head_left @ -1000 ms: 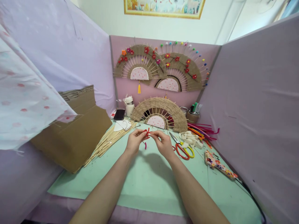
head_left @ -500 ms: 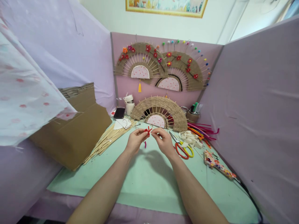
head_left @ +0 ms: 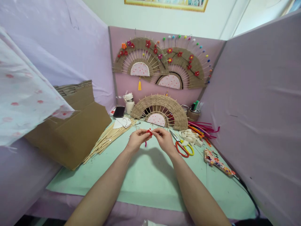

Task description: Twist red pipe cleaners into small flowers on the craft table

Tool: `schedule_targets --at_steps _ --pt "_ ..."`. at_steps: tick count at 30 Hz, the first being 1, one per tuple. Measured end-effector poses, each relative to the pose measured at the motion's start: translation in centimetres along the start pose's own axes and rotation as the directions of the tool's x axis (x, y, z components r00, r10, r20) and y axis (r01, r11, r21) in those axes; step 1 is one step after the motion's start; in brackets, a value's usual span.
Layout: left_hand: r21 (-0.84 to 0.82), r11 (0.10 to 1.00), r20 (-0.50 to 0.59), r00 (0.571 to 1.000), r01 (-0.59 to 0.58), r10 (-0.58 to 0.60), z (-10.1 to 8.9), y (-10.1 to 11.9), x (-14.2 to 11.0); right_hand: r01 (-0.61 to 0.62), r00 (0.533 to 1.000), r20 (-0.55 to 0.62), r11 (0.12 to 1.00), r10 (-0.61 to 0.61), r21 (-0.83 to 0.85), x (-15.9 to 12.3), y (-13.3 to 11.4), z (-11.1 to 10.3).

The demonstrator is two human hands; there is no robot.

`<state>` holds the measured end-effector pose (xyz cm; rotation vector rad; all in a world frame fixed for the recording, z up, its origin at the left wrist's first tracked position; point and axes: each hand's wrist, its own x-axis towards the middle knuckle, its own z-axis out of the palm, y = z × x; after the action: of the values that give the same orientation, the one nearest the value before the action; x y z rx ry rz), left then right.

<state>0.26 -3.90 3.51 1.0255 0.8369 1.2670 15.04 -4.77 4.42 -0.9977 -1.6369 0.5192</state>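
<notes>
My left hand (head_left: 135,140) and my right hand (head_left: 164,140) meet above the green mat (head_left: 150,182), both pinching a small red pipe-cleaner piece (head_left: 149,132) between their fingertips. A short magenta end (head_left: 146,144) hangs below my left fingers. Just behind my hands a woven half-round fan (head_left: 160,110) stands on the mat.
Scissors with red and yellow handles (head_left: 183,147) and a patterned glue gun (head_left: 217,161) with a black cord lie at right. Coloured pipe cleaners (head_left: 202,127), cream ribbon (head_left: 191,136), bamboo sticks (head_left: 108,138), cardboard (head_left: 70,128), a phone (head_left: 119,111). Two decorated fans (head_left: 162,64) hang on the back panel.
The red piece's loops have been pressed together and it looks smaller between my fingertips. The view has tilted slightly down; my hands stay together in the same spot.
</notes>
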Motion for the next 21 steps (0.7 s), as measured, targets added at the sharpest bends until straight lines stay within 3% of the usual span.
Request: schedule_targets --at_steps 6,10,14,21 --pt "-0.077 0.993 -0.119 0.99 -0.086 0.077 0.2 0.1 0.1 -0.048 0.999 0.025 0.995 0.046 0.086 0.0 0.2 0.3" --pt "0.013 0.989 -0.153 0.977 -0.15 0.15 0.3 -0.3 0.1 -0.087 0.992 0.1 0.989 0.075 0.119 -0.2 0.5 0.9" --pt "0.122 0.98 -0.135 0.975 -0.159 0.175 0.4 -0.5 0.1 -0.127 0.991 0.063 0.986 0.121 0.108 -0.2 0.9 0.9" --pt "0.157 0.985 -0.087 0.992 -0.079 0.093 0.5 0.0 -0.2 -0.161 0.987 0.04 0.985 0.158 0.069 0.1 1.2 0.3"
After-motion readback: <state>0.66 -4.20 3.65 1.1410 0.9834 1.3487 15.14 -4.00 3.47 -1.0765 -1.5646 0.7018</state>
